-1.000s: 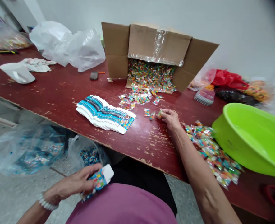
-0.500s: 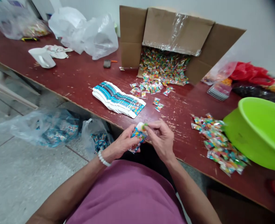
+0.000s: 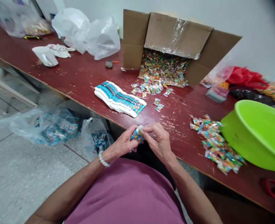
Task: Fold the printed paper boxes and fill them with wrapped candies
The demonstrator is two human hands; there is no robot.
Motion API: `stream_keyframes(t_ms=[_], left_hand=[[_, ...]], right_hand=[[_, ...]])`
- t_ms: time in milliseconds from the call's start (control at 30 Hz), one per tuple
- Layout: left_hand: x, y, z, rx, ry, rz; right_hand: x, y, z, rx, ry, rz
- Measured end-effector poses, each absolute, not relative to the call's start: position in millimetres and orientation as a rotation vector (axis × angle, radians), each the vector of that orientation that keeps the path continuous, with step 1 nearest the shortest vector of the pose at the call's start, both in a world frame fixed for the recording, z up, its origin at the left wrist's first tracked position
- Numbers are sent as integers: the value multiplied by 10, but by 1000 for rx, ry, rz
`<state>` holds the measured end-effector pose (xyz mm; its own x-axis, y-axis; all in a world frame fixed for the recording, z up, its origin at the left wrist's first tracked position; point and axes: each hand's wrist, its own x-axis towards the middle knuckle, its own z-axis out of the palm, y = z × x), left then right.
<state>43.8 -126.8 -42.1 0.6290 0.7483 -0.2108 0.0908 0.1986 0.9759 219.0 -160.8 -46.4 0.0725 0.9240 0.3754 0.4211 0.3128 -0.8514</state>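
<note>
My left hand (image 3: 123, 142) is closed around a small blue printed pouch (image 3: 136, 137) just off the table's front edge. The pouch's white end shows at the top. At that end, my right hand (image 3: 159, 140) is closed in a pinch on a wrapped candy (image 3: 140, 131), of which a bit of green shows between the fingertips. Its fingers touch the pouch; how far in the candy sits is hidden. Beyond my hands, a fanned stack of flat blue-and-white pouches (image 3: 121, 99) lies on the table.
An open cardboard box (image 3: 174, 35) spills wrapped candies (image 3: 153, 87) onto the red-brown table (image 3: 81, 77). A green basin (image 3: 242, 133) stands at right beside a candy pile (image 3: 217, 144). A white mug (image 3: 45, 56) is at left. Bags of blue packets (image 3: 58, 127) lie on the floor.
My right hand has moved slightly left and down, bringing the candy against the pouch's white end. The pouch has tipped lower in my left hand, and less of it shows.
</note>
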Motion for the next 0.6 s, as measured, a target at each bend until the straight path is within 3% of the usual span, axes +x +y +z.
stream_keyframes(t_ms=[233, 333, 600], left_hand=[[493, -1306, -462, 877, 819, 592], [499, -1312, -471, 853, 852, 603], [485, -1299, -532, 987, 897, 630]], right_hand=[[2184, -1571, -438, -1337, -1514, 673], [2206, -1568, -448, -1294, -1509, 844], [2187, -1564, -451, -1398, -1401, 859]])
